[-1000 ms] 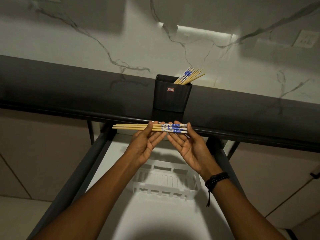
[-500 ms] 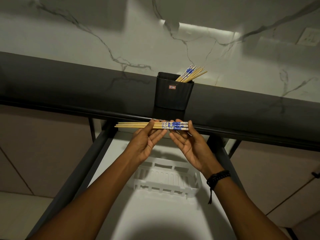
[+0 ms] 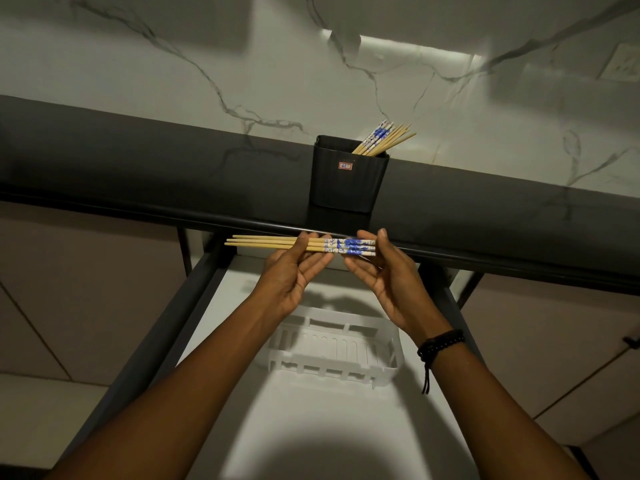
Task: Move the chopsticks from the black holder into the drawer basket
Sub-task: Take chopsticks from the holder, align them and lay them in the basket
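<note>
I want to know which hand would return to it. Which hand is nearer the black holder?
Right. The right hand sits just below the black holder; the left hand lies below and further left.

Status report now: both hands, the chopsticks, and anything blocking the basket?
Left hand and right hand hold a chopstick bundle level. More chopsticks in holder. Basket below, nothing blocking.

marble backsplash [image 3: 173, 81], dark countertop [image 3: 138, 161], wall socket [image 3: 623, 64]

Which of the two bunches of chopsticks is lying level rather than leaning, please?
The bunch held across both hands, left hand and right hand, lies level above the white basket. The other bunch leans in the black holder.
</note>
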